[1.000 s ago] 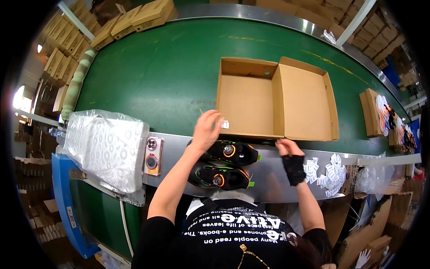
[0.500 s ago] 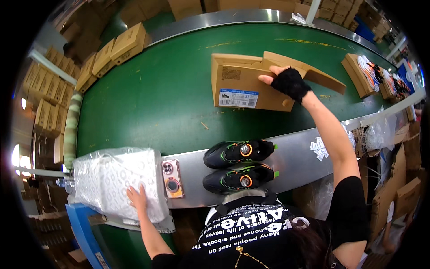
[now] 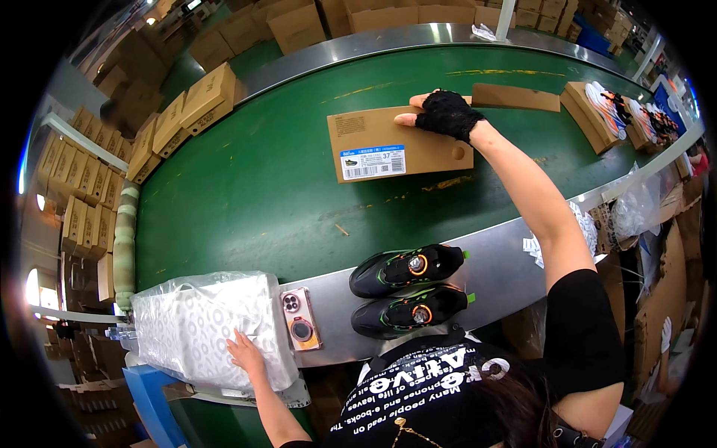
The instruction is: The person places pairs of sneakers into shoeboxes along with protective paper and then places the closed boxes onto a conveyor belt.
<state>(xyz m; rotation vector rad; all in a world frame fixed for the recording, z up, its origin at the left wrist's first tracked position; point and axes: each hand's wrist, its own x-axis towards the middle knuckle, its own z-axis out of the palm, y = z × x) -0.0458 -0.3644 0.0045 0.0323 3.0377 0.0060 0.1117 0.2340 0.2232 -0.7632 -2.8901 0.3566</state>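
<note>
My right hand [image 3: 446, 112], in a black fingerless glove, reaches far out and rests on the top edge of a closed brown cardboard shoe box [image 3: 398, 144] with a white label, lying on the green conveyor belt [image 3: 246, 187]. My left hand [image 3: 245, 353] lies flat on a stack of white printed wrapping paper in a clear bag [image 3: 205, 328] at the lower left. Two black shoes with orange dials [image 3: 409, 287] sit side by side on the metal ledge [image 3: 497, 272] in front of me, untouched.
A phone in a pink case [image 3: 301, 319] lies on the ledge between the paper and the shoes. Flat and folded cardboard boxes [image 3: 179, 119] are stacked beyond the belt's left side. More boxes and shoes [image 3: 620, 104] sit at the far right, where another person's gloved hand [image 3: 666, 334] shows.
The open box has been closed with its label side showing. My right hand went from the ledge up to the box. My left hand dropped from the shoes to the paper stack.
</note>
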